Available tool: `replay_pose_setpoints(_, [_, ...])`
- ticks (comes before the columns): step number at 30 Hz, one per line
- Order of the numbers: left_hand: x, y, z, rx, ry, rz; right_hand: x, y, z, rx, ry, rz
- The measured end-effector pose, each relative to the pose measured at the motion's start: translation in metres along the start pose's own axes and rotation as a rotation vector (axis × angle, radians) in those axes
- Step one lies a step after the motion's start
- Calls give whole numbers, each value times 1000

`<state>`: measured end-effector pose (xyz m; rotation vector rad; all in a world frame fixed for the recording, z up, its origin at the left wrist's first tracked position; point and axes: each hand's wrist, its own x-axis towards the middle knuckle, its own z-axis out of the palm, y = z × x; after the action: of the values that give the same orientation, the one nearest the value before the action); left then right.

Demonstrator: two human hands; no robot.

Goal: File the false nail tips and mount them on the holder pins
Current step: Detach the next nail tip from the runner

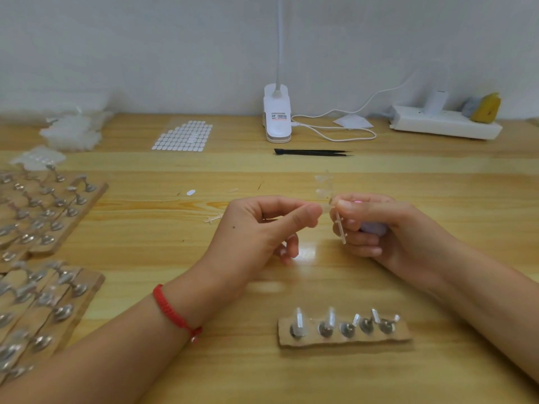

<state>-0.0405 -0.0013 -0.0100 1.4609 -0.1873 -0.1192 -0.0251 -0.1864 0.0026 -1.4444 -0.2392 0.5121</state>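
Above the table (140, 228), left hand (262, 228) and right hand (382, 228) pinch one nail-tip strip (340, 227).

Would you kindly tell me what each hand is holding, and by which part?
The right hand pinches a clear nail-tip strip near its middle, a lilac object tucked in its palm. The left hand pinches one tip on that strip.

Bright, even, soft light from above. A white glare patch sits on the table (145, 223) just below centre, with a fainter sheen around it. Shadows under the forearms (116, 345) are weak and blurry-edged. The centre is fairly sharp; the holders (43, 301) at 8 o'clock and the plastic pile (73, 132) at 10 o'clock are smeared. Wide-angle stretch enlarges the forearms toward 7 and 5 o'clock.
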Motion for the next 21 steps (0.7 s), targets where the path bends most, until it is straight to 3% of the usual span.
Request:
replay_pose_setpoints(9, [1, 0, 1, 50, -28, 11, 1, -1, 4, -52, -4, -31])
replay_pose_setpoints(14, [2, -4, 1, 69, 136, 82, 9, 8, 9, 37, 260, -103])
replay_pose_setpoints(17, [1, -5, 2, 130, 214, 125, 12, 18, 18, -120, 434, -244])
replay_pose_setpoints(21, [-3, -4, 4, 212, 236, 246, 11, 18, 13, -394, 522, -368])
